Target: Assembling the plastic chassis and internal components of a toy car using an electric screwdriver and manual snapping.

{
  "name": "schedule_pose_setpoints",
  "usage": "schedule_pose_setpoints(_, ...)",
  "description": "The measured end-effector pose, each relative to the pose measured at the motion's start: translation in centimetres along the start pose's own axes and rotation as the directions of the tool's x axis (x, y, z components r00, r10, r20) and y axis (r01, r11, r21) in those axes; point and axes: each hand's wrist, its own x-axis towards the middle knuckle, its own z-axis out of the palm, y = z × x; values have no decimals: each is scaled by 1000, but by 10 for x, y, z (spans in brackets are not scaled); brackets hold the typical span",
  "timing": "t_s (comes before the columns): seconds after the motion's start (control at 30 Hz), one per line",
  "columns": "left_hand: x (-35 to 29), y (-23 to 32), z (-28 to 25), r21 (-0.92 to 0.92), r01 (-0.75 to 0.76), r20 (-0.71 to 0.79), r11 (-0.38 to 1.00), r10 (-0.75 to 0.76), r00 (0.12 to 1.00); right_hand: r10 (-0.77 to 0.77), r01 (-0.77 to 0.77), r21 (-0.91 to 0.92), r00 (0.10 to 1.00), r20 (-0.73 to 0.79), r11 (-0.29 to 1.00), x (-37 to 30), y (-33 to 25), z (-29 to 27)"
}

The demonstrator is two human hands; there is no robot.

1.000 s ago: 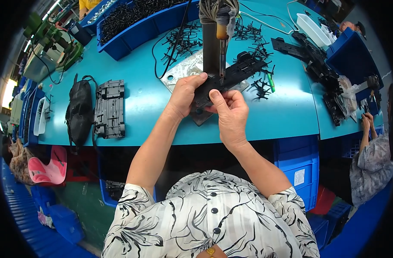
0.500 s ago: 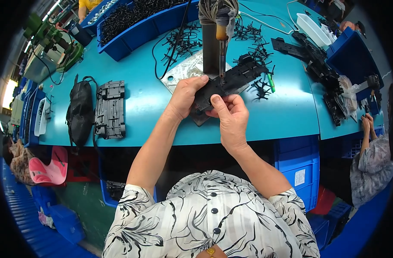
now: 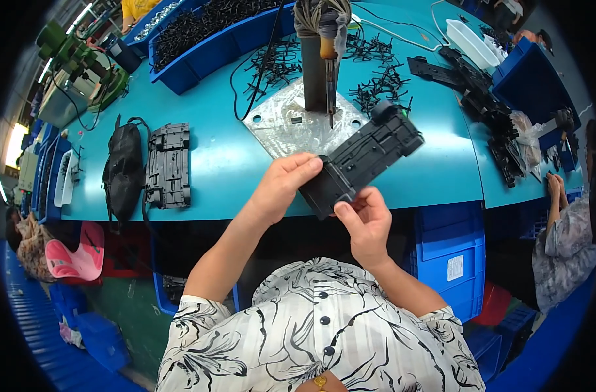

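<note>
Between both hands I hold a black plastic chassis (image 3: pixel 373 153), tilted, over the front part of the table. My left hand (image 3: pixel 285 183) is closed on its left edge, with the thumb on top. My right hand (image 3: pixel 368 222) grips the near corner between thumb and fingers. Beyond the part, a soldering iron (image 3: pixel 328 52) hangs tip-down, fixed to an upright metal post (image 3: pixel 313 85). The post stands on a scratched metal plate (image 3: pixel 282 121), and the chassis is apart from the iron's tip.
Small black branched plastic pieces (image 3: pixel 383 88) lie scattered behind; more fill a blue bin (image 3: pixel 180 72). Another chassis (image 3: pixel 167 166) lies left beside a black pouch-like item (image 3: pixel 123 170). Several black parts (image 3: pixel 464 78) are piled right, near a co-worker's hands (image 3: pixel 556 189). A green drill-press-like machine (image 3: pixel 63 52) stands far left.
The chassis has come away from under the soldering iron, toward me. Both hands moved nearer with it, and the metal plate shows more fully.
</note>
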Motion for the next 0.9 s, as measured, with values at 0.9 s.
schedule_pose_setpoints(0.9, -42, -16, 52, -339, -52, -184, 939, -12, 983, -503, 698, -605, 707, 497, 383, -5, -19, -52)
